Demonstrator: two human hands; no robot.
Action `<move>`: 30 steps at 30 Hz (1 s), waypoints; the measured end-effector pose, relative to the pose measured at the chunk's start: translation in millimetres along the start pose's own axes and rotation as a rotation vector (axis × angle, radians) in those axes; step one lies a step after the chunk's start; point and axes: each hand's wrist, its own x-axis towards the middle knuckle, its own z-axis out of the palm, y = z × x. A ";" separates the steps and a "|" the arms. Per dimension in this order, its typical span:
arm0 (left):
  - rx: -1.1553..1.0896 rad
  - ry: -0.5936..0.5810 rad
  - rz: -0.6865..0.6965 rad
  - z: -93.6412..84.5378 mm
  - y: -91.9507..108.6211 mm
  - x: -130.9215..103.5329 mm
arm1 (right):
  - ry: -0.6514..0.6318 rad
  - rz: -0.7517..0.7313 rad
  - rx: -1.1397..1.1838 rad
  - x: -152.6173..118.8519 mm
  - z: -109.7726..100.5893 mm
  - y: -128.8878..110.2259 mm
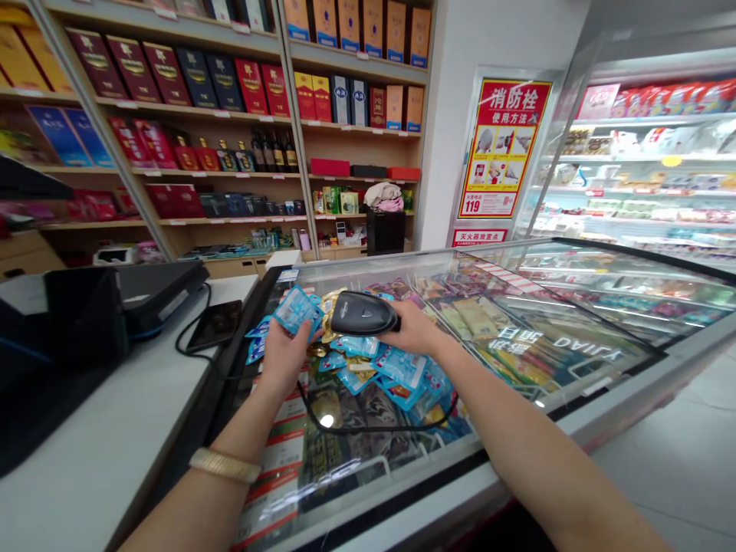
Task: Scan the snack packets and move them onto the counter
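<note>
My left hand (286,351) is closed on a light-blue packet (295,308), tilted above the glass top of a chest freezer (368,502). In my right hand (415,328) is a black handheld scanner (363,313), its head pointing left toward the packets. A gold packet (330,314) shows between the scanner head and the blue packet. Under the scanner, several blue packets (401,366) lie heaped on the glass with gold ones among them. The scanner's black cable (368,429) loops across the glass in front of the heap.
To the left, a white counter (138,387) bears a black phone (215,325) and dark checkout equipment (155,295). Shelves of boxed bottles (230,112) stand behind. A red and yellow poster (506,146) hangs on the wall, and a lit refrigerated display (644,159) is at the right.
</note>
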 end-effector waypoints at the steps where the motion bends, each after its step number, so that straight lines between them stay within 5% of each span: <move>1: 0.000 0.004 0.001 -0.1 -0.4 0.3 | 0.001 -0.005 0.004 0.0 0.1 0.3; 14: -0.007 0.015 0.013 1.6 2.3 -1.6 | 0.032 -0.031 -0.001 -0.2 0.5 0.8; 24: 0.118 0.043 -0.024 -5.3 14.8 -3.3 | 0.308 0.164 -0.314 -2.4 -2.8 18.6; 30: 0.108 0.072 -0.111 -8.0 15.7 -3.6 | 0.368 0.195 -0.410 -6.1 -2.1 29.8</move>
